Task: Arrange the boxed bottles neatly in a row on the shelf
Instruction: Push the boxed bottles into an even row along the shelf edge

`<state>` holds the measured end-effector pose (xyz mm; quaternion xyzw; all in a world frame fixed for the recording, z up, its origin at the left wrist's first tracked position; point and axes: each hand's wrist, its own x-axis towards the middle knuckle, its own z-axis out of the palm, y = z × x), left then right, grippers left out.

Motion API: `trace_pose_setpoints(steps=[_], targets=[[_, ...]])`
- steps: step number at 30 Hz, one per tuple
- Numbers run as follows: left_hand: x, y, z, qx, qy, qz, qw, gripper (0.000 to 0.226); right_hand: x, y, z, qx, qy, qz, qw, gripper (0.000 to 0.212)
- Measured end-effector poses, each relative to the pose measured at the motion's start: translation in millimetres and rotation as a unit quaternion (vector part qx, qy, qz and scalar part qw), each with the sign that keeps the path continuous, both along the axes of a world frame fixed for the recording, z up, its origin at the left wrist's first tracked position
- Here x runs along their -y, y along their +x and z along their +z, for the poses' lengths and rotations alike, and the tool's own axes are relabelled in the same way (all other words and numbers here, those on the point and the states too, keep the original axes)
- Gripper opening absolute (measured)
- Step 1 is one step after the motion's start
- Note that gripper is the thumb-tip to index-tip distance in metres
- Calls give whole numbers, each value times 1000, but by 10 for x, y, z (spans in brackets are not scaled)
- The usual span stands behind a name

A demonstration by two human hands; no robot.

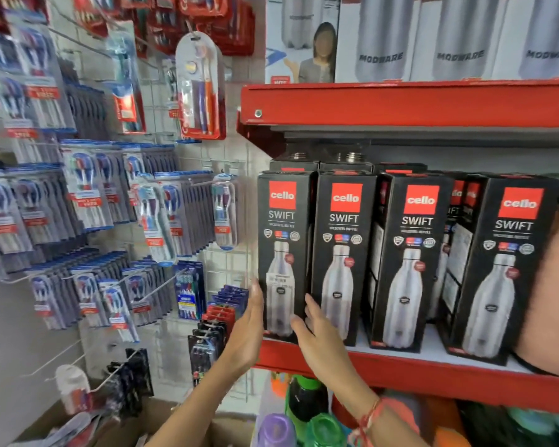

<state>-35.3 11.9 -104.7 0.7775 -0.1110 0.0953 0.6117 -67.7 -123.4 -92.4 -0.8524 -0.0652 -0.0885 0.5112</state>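
Several black boxed bottles stand upright along the front of the red shelf (400, 379). The leftmost box (283, 227) sits at the shelf's left end, close beside the second box (342, 253). A third box (410, 259) and a fourth box (504, 269) stand further right with gaps between them, and more boxes stand behind. My left hand (249, 330) lies flat against the leftmost box's left side near its base. My right hand (317, 337) touches the lower front of that box, fingers extended, where it meets the second box.
Another red shelf (400, 104) above carries white boxed bottles (459, 37). Left of the shelves, a wire grid holds hanging toothbrush packs (88, 195). Coloured plastic bottles (307, 411) stand below the shelf. A pinkish rounded object (552, 301) sits at the shelf's right end.
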Motion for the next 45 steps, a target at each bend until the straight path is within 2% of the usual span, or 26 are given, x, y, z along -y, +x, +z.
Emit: trace_pose_setpoints(steps=[5,11,18,20,22,24,26,28,30,34,38,41,45], targets=[[-101,-27,4,-31,-6,-27,999,77,-60,0,70,-4,6,-26,1000,65],[-225,-177,-62,-21,2,-38,999,79,-54,-148,47,8,7,-23,1000,64],[-233,-345,21,-24,11,-29,999,55,-41,-215,41,15,12,-22,1000,63],[-194,-359,18,-13,34,-7,999,61,-6,-222,52,10,25,-14,1000,61],[-102,-399,21,49,69,88,993,70,54,-243,66,24,56,-14,998,53],[40,-471,77,170,56,185,966,61,171,-250,66,76,82,-65,991,42],[205,-519,143,235,20,178,955,44,315,-242,61,125,109,-131,977,35],[402,-573,191,193,3,103,976,36,463,-214,42,133,130,-164,969,38],[591,-599,175,119,-18,42,992,45,592,-179,1,112,133,-165,971,45],[891,-632,65,56,-26,20,998,75,716,-138,-68,21,141,-107,984,57],[1021,-622,7,-7,-32,20,999,74,769,-97,-61,-48,155,-73,984,60],[1059,-563,23,-37,-72,32,996,94,792,-80,-31,-75,139,-58,986,59],[1036,-535,-3,-55,-113,43,991,101,812,-117,4,-82,111,-50,989,59]])
